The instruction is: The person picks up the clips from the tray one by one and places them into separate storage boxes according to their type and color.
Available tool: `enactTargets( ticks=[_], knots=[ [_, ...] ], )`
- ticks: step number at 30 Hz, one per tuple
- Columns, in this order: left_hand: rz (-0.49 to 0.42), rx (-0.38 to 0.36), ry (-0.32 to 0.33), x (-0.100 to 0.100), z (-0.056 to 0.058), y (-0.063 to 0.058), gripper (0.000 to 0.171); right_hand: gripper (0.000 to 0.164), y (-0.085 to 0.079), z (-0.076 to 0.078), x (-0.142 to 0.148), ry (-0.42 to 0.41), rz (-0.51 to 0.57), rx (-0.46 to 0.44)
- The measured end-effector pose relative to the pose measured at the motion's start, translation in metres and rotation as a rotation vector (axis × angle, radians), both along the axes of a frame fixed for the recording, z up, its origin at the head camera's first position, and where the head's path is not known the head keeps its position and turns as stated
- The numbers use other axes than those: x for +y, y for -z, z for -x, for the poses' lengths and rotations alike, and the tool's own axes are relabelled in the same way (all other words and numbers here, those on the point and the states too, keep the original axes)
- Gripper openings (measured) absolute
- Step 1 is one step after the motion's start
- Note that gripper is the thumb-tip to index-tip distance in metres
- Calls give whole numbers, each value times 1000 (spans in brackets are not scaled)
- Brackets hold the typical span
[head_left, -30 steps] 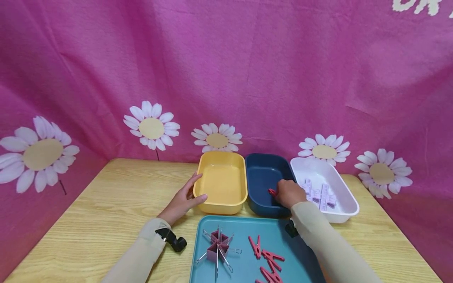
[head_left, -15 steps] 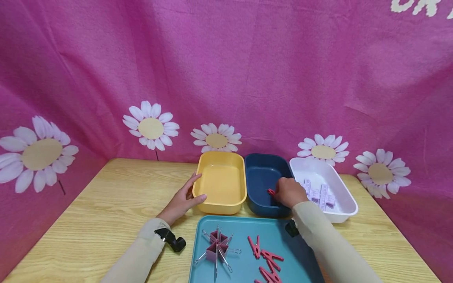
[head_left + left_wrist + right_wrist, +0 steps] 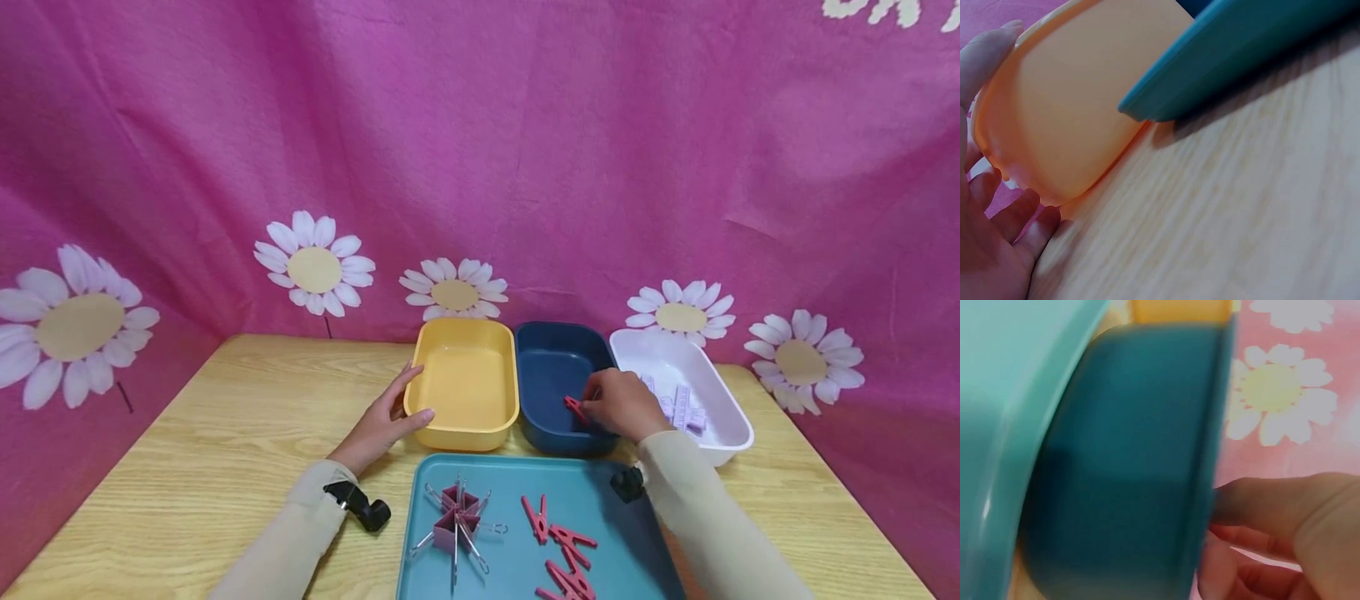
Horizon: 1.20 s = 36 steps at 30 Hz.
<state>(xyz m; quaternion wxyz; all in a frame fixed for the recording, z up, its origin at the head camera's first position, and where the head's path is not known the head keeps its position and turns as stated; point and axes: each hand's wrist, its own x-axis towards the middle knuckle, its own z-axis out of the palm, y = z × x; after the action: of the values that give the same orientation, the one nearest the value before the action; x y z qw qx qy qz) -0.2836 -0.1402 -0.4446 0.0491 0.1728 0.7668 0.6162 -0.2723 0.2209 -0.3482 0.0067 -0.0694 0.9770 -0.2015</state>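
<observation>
On the left of the wooden table (image 3: 255, 433), the left hand (image 3: 378, 429) rests at the near-left corner of the yellow bin (image 3: 465, 387), thumb on the rim and fingers loosely against the outer wall, not clenched. That light touch seems enough; pressing harder could nudge the yellow bin against its neighbour.

In front of the bins, the tray (image 3: 517, 477) carries binder clips (image 3: 448, 537) with their wire handles splayed and, to their right, more pegs (image 3: 541, 530) lying close together. The right forearm crosses the tray's right side, so a raised wrist is probably wise.

Next along, inside the blue bin (image 3: 561, 367), is the red clothespin (image 3: 574, 407), low near the front right. The right hand (image 3: 624, 404) reaches over the side wall and appears to pinch one end of it between thumb and fingers; the wall hides the fingertips from the right wrist camera. Whether the clothespin touches the floor cannot be told. A gentle grip close to the floor should prevent a bounce, and the knuckles need to clear the rim.

At far right, the white bin (image 3: 723, 408) holds lilac pieces (image 3: 681, 408), best left undisturbed by the sleeve.
</observation>
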Motion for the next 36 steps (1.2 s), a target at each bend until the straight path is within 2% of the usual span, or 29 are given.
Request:
enactTargets(
  ticks=[2, 8, 17, 27, 36],
  knots=[
    [4, 6, -4, 0, 0, -1, 74, 9, -3, -5, 2, -17, 28, 30],
    [11, 7, -12, 0, -3, -5, 72, 9, -6, -19, 6, -56, 167, 40],
    [28, 8, -19, -3, -1, -1, 72, 10, -7, -40, 6, -115, 226, 54],
    [37, -1, -33, -1, -2, -2, 72, 11, -3, -56, 4, -97, 243, -1],
    [25, 3, -21, 1, -2, -2, 72, 12, 2, -69, 2, -210, 214, 48]
  ],
)
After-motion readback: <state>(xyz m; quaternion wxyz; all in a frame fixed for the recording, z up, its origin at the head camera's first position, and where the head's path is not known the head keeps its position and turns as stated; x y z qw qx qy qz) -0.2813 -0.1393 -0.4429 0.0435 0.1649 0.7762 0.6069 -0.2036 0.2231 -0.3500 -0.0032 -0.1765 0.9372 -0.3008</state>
